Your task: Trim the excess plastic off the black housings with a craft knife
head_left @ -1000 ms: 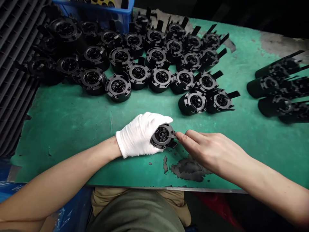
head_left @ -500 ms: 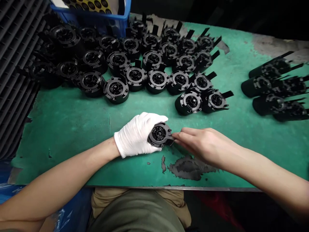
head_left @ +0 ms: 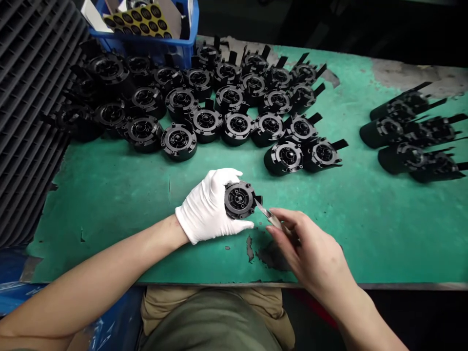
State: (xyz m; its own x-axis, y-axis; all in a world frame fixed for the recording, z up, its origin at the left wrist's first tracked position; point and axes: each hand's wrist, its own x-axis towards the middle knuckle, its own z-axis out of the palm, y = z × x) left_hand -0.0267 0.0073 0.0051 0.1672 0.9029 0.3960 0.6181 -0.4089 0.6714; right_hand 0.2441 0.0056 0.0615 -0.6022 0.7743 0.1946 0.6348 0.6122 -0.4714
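Observation:
My left hand (head_left: pixel 210 207), in a white glove, wraps around a round black plastic housing (head_left: pixel 239 200) above the green table mat. The housing's ringed face with spokes and small screw posts points up at me, and a short tab juts from its right side. Bare, my right hand (head_left: pixel 310 243) is closed on a craft knife (head_left: pixel 275 222) with a slim metal blade. The blade's tip points up and left, at the right rim of the housing beside the tab. Whether it touches the plastic I cannot tell.
Several similar black housings (head_left: pixel 179 141) stand in rows behind my hands. Another group of black housings (head_left: pixel 402 156) is at the right. A blue bin (head_left: pixel 146 51) at the back holds a sheet of yellow and black stickers (head_left: pixel 141 22). Ridged dark trays (head_left: pixel 32 97) line the left edge.
My right hand has turned and lowered, so the knife now shows in its grip. The housing has shifted slightly in my left hand, and the head view has tilted a little.

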